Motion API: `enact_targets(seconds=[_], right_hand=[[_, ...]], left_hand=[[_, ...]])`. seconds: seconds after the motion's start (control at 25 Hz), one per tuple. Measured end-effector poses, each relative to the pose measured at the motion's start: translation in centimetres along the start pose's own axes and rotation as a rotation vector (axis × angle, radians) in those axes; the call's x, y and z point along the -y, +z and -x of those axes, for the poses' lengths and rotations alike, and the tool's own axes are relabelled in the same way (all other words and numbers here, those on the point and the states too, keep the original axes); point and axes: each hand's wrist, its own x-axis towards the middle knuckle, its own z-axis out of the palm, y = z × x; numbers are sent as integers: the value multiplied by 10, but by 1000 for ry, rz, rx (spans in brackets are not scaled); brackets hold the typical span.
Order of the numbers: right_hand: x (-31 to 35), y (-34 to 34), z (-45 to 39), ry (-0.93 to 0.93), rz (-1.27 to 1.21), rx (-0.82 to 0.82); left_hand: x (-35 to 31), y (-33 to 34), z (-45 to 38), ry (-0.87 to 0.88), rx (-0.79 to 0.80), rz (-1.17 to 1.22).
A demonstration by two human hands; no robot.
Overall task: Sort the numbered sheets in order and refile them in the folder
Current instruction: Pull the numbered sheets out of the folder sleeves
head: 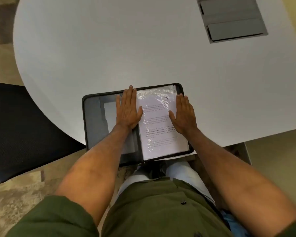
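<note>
- Black and zip-edged, the folder [92,117] is lying open at the near edge of the white table [109,48], its near end hanging a little past the table's rim over our lap.
- We are seeing the stack of sheets [161,130] sitting in the right half of the folder, under a shiny clear plastic sleeve that is catching the light.
- The top sheet is showing printed paragraphs and a handwritten mark near its far right corner that is looking like a 3, though the glare is making it hard to be sure.
- Our left hand [128,109] is lying flat, fingers straight and together, across the spine of the folder, with the thumb resting on the left edge of the sheets; it is gripping nothing.
- Our right hand [184,115] is lying flat as well, fingers straight, pressing on the right edge of the stack, thumb spread inward over the page; it too is grasping nothing.
- The left half of the folder is showing grey inner pockets.
- A grey hatch [231,19] is sitting set into the far right of the table, well apart from the folder.
- A black chair [24,127] is standing to our left, beside the table, on a mottled beige floor.
</note>
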Motion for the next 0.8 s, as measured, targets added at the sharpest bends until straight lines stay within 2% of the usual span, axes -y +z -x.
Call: enact_targets(seconds=[0.24, 0.4, 0.8], right_hand=[[-14, 15, -2, 39, 47, 120], [-22, 19, -25, 21, 23, 131], [-34, 16, -105, -69, 15, 241]], left_hand=[[-1, 29, 6, -35, 154, 8], [-2, 43, -6, -57, 187, 21], [-9, 33, -65, -176, 357, 18]])
